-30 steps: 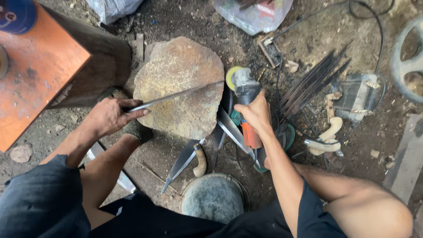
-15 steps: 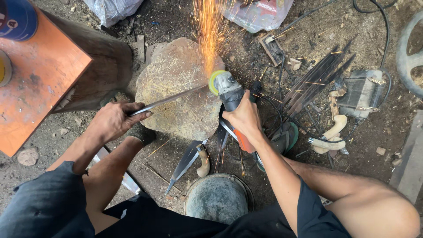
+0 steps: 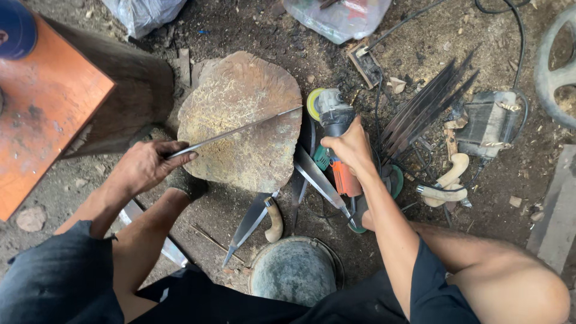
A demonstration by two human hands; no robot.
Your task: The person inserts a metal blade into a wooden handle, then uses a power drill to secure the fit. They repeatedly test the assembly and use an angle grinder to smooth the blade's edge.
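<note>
Our left fingers [image 3: 180,157] pinch the near end of a long thin steel blade [image 3: 240,130] lying across a flat brown stone slab [image 3: 252,108]; our right hand [image 3: 351,147] clamps a grey-and-orange angle grinder [image 3: 334,129] just beside the blade's tip

The flat stone slab [image 3: 240,120] is mostly bare, crossed only by the long blade [image 3: 234,132], so there is room above and below it. Left, the orange block [image 3: 48,102] walls off that side. Right of the angle grinder [image 3: 333,129], a fan of dark blades [image 3: 426,108], cables and wooden handles [image 3: 447,180] crowd the ground. Nearer the person, a round pot [image 3: 294,270] and loose knives [image 3: 255,219] block the way
</note>
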